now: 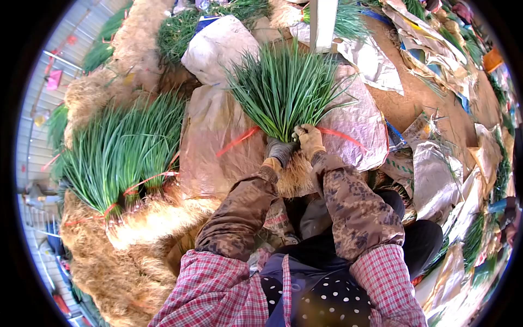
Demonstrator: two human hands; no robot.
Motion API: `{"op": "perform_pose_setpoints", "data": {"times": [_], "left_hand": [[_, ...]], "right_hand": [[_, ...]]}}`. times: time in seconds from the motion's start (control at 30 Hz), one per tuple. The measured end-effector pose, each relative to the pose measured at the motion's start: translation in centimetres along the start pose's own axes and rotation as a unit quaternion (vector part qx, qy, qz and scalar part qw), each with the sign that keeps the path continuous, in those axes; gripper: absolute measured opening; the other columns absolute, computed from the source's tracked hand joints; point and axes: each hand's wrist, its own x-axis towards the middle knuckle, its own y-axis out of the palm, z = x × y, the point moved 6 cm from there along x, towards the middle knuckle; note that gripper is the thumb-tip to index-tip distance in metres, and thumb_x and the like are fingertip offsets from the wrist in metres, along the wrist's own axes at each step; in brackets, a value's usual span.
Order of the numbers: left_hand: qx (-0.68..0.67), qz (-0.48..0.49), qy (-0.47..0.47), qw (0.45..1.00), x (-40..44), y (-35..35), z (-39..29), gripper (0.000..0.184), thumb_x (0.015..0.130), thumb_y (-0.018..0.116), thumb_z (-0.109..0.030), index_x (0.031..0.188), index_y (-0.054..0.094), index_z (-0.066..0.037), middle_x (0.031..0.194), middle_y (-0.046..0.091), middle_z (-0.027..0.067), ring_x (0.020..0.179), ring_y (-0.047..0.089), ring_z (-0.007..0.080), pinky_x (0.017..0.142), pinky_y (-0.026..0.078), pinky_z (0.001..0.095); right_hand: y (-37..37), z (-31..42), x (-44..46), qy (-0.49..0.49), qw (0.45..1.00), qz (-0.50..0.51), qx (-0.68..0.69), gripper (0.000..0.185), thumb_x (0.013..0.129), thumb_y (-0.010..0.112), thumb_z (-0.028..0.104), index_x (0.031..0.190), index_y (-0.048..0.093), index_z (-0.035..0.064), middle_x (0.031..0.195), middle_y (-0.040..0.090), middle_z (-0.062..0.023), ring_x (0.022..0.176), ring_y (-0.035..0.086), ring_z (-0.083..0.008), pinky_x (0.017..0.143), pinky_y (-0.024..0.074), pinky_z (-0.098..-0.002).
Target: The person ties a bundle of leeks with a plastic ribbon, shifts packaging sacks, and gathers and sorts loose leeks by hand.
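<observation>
One green bunch (284, 92) lies over the pale sack (210, 144), clasped by the left grip (280, 151), the right grip (309, 140) curled against it, hold unclear, and could splay if that clasp slackens with the red strip (238, 141) spread open

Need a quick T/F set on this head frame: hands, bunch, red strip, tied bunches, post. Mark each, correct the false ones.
1. Left hand and right hand are both at the base of one green bunch. True.
2. Its leaves point toward the person. False: they fan away; the pale roots are on the person's side.
3. A red strip shows on both sides of it. True.
4. The large tied bunches are on the person's right. False: they are on the left.
5. A pale post shows beyond the green bunch. True.
</observation>
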Motion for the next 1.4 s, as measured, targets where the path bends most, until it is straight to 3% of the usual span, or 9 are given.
{"op": "perform_pose_setpoints", "data": {"times": [0.13, 0.37, 0.5, 0.73, 1.0, 1.1, 1.3, 1.33, 1.4], "left_hand": [[0.006, -0.009, 0.003, 1.0, -0.2, -0.2, 0.2, 0.083, 0.06, 0.081, -0.027, 0.124, 0.037, 0.003, 0.109, 0.055, 0.0185, 0.094, 0.055, 0.0289, 0.08, 0.046, 0.0384], [0.003, -0.009, 0.009, 1.0, -0.6, -0.4, 0.6, 0.086, 0.06, 0.081, -0.028, 0.126, 0.034, 0.002, 0.113, 0.052, 0.0195, 0.099, 0.053, 0.03, 0.083, 0.044, 0.0392], [-0.008, 0.001, 0.018, 1.0, -0.2, 0.2, 0.0, 0.088, 0.06, 0.081, -0.029, 0.127, 0.033, 0.002, 0.115, 0.051, 0.02, 0.101, 0.052, 0.0306, 0.085, 0.043, 0.0396], [-0.017, 0.015, 0.029, 0.999, -0.2, 0.5, -0.4, 0.092, 0.061, 0.081, -0.031, 0.129, 0.03, 0.002, 0.119, 0.048, 0.021, 0.105, 0.05, 0.0317, 0.088, 0.042, 0.0404], [-0.011, 0.01, 0.032, 0.999, 0.0, 0.7, -0.2, 0.096, 0.061, 0.081, -0.032, 0.132, 0.027, 0.002, 0.123, 0.046, 0.0222, 0.11, 0.048, 0.0329, 0.091, 0.04, 0.0413], [-0.012, 0.009, 0.034, 0.999, 0.0, 0.7, -0.1, 0.097, 0.061, 0.081, -0.033, 0.133, 0.026, 0.001, 0.125, 0.044, 0.0226, 0.112, 0.047, 0.0333, 0.093, 0.04, 0.0417], [-0.013, 0.01, 0.037, 0.999, 0.0, 0.5, -0.1, 0.1, 0.061, 0.081, -0.034, 0.135, 0.024, 0.001, 0.128, 0.042, 0.0235, 0.115, 0.045, 0.0342, 0.095, 0.038, 0.0423], [-0.014, 0.01, 0.037, 0.999, 0.0, 0.5, -0.1, 0.101, 0.061, 0.081, -0.034, 0.135, 0.024, 0.001, 0.129, 0.042, 0.0236, 0.116, 0.045, 0.0344, 0.096, 0.038, 0.0425], [-0.012, 0.011, 0.04, 0.999, -0.1, 0.4, 0.0, 0.102, 0.061, 0.081, -0.035, 0.136, 0.023, 0.001, 0.13, 0.041, 0.0239, 0.117, 0.044, 0.0347, 0.097, 0.038, 0.0427]], "right_hand": [[1.6, 1.5, -2.1, 0.179, 0.981, 0.076, 0.021, 0.013, 0.087, 0.059, 0.013, 0.089, 0.063, 0.001, 0.07, 0.06, -0.0005, 0.052, 0.05, -0.0065, 0.039, 0.0346, -0.0201], [4.7, 5.8, -7.2, 0.156, 0.946, 0.28, -0.038, 0.014, 0.087, 0.06, 0.013, 0.095, 0.064, 0.0016, 0.071, 0.062, -0.0021, 0.05, 0.051, -0.0059, 0.038, 0.0385, -0.0184], [-3.0, 8.4, -5.4, 0.097, 0.981, -0.137, 0.1, 0.018, 0.085, 0.064, 0.012, 0.101, 0.064, 0.004, 0.072, 0.063, -0.0037, 0.05, 0.051, -0.0076, 0.04, 0.0418, -0.0196], [-6.9, -1.7, 3.4, -0.137, 0.977, -0.065, -0.152, 0.034, 0.083, 0.062, 0.01, 0.114, 0.058, -0.0029, 0.102, 0.066, -0.0143, 0.091, 0.062, -0.0224, 0.082, 0.0474, -0.0275], [-3.8, 2.2, 1.8, -0.141, 0.877, -0.075, -0.452, 0.024, 0.082, 0.061, 0.021, 0.096, 0.064, 0.0025, 0.081, 0.065, -0.0164, 0.073, 0.062, -0.0268, 0.068, 0.0478, -0.0369], [-4.8, 1.1, 1.2, -0.04, 0.952, -0.057, -0.297, 0.025, 0.081, 0.062, 0.023, 0.095, 0.064, 0.0019, 0.08, 0.066, -0.0159, 0.074, 0.062, -0.0253, 0.069, 0.0476, -0.0366], [-4.5, -1.2, 1.0, -0.132, 0.966, -0.087, -0.207, 0.015, 0.089, 0.056, 0.015, 0.09, 0.057, 0.0003, 0.07, 0.055, -0.0046, 0.06, 0.051, -0.0172, 0.057, 0.0412, -0.0266], [-4.2, -2.8, 1.0, 0.017, 0.999, -0.035, -0.03, 0.013, 0.09, 0.055, 0.015, 0.087, 0.055, 0.0023, 0.066, 0.052, -0.0025, 0.054, 0.048, -0.0132, 0.05, 0.0388, -0.0243], [-3.8, -2.8, 0.8, 0.007, 1.0, -0.018, 0.023, 0.013, 0.091, 0.054, 0.015, 0.087, 0.056, 0.0032, 0.066, 0.053, -0.0026, 0.054, 0.049, -0.0116, 0.048, 0.0392, -0.0242]]}}
